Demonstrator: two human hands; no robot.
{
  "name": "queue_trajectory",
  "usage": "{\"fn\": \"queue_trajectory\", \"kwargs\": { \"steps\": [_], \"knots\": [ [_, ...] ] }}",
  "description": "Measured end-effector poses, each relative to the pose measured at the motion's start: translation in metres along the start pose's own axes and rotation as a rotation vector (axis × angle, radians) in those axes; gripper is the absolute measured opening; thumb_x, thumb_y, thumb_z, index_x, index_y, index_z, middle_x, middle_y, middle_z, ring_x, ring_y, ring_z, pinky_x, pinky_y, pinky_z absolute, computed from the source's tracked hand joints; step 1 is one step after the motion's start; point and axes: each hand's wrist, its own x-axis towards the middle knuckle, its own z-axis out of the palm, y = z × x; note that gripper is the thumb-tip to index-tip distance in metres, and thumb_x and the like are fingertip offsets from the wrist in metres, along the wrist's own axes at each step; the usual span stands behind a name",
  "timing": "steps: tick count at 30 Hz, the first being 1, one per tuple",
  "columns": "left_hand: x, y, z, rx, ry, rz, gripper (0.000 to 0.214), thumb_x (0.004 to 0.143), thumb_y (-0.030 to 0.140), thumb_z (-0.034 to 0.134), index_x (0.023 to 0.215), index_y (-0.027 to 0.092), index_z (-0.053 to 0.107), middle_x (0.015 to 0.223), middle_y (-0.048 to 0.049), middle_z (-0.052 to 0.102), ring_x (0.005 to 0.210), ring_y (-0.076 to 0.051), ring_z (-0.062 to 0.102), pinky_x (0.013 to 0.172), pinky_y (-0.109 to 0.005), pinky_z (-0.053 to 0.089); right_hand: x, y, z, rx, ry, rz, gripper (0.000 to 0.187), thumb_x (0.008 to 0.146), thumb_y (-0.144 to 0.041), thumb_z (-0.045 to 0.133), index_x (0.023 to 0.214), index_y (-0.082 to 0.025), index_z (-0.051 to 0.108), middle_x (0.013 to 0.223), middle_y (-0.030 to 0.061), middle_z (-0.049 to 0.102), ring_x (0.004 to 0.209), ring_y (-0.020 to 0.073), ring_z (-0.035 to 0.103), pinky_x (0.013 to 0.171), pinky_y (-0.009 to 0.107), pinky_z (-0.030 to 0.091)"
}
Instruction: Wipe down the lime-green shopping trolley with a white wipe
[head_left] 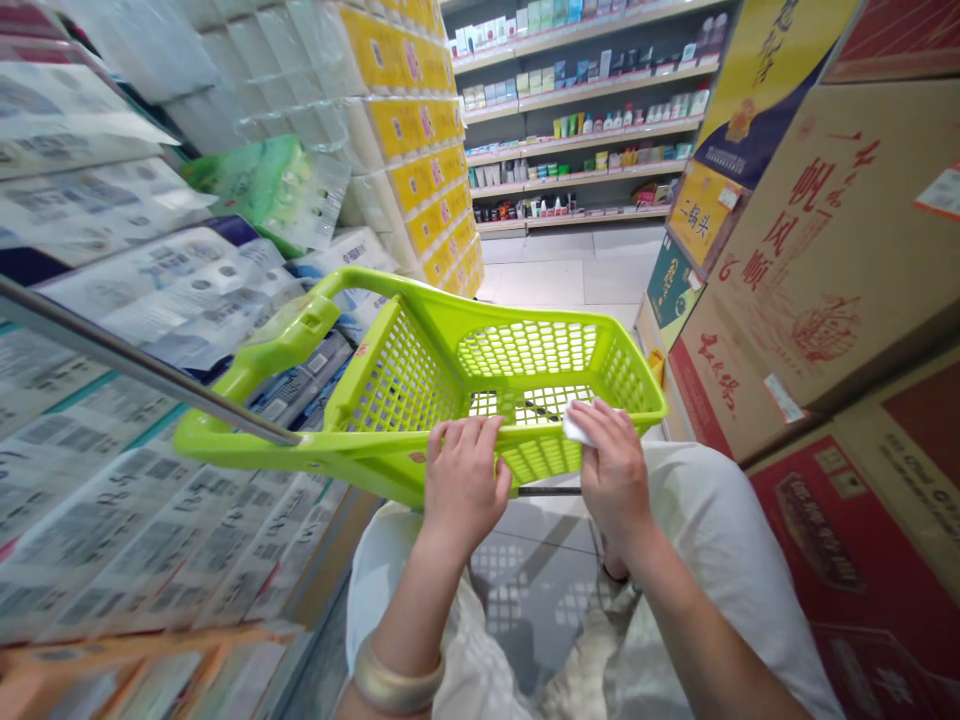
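Observation:
A lime-green plastic shopping basket [420, 370] with mesh walls and a long handle tilts in front of me. My left hand [463, 480] curls over its near rim, fingers closed on the plastic. My right hand [613, 468] presses a small white cloth [576, 424] against the same rim a little further right, fingers closed on the cloth. The basket holds nothing that I can see.
Packs of tissue and paper rolls [142, 290] are stacked on the left, with a metal rail [142, 372] across them. Brown and red cartons [832, 260] are piled on the right. Shelves of bottles [585, 130] stand at the aisle's far end. Tiled floor [555, 275] lies between.

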Motion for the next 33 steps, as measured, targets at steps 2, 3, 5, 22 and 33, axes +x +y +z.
{"fn": "queue_trajectory", "kwargs": {
  "steps": [2,3,5,22,33],
  "knots": [
    [0.0,-0.002,0.002,0.011,0.019,-0.005,0.037,0.082,0.018,0.055,0.118,0.023,0.061,0.11,-0.0085,0.07,0.107,-0.029,0.06,0.1,-0.047,0.036,-0.002,0.008,-0.002,-0.04,0.094,0.049,0.047,0.085,-0.007,0.043,0.121,-0.024,0.066,0.122,0.0076,0.071,0.129,0.0261,0.055,0.115,0.059,0.033],
    [0.0,-0.003,0.003,0.014,0.023,-0.007,0.036,0.082,0.018,0.055,0.118,0.023,0.061,0.109,-0.0084,0.07,0.106,-0.029,0.06,0.1,-0.047,0.036,-0.003,0.006,0.0,-0.044,0.117,0.06,0.048,0.084,-0.006,0.043,0.122,-0.024,0.066,0.122,0.0079,0.071,0.129,0.0263,0.054,0.114,0.059,0.033],
    [0.0,-0.003,0.003,0.019,0.027,-0.012,0.033,0.084,0.019,0.055,0.116,0.023,0.061,0.107,-0.0081,0.07,0.105,-0.028,0.059,0.099,-0.046,0.035,-0.004,-0.009,0.009,-0.011,0.083,0.034,0.05,0.084,-0.005,0.041,0.123,-0.024,0.065,0.124,0.0073,0.07,0.13,0.0248,0.054,0.115,0.057,0.033],
    [0.0,-0.009,0.004,-0.005,0.084,-0.047,0.026,0.097,0.022,0.044,0.109,0.025,0.066,0.1,-0.0045,0.073,0.1,-0.025,0.061,0.095,-0.042,0.033,-0.008,-0.017,0.012,-0.023,0.053,-0.007,0.045,0.087,-0.006,0.042,0.123,-0.022,0.065,0.124,0.0077,0.07,0.131,0.0237,0.054,0.117,0.054,0.032],
    [-0.002,-0.014,0.011,-0.008,0.162,-0.019,0.021,0.095,0.023,0.049,0.104,0.024,0.068,0.094,-0.0029,0.072,0.094,-0.024,0.06,0.092,-0.04,0.034,-0.011,0.021,-0.011,-0.112,0.195,0.058,0.042,0.087,-0.008,0.045,0.12,-0.022,0.067,0.118,0.0076,0.072,0.126,0.0256,0.057,0.115,0.055,0.033]
  ]
}}
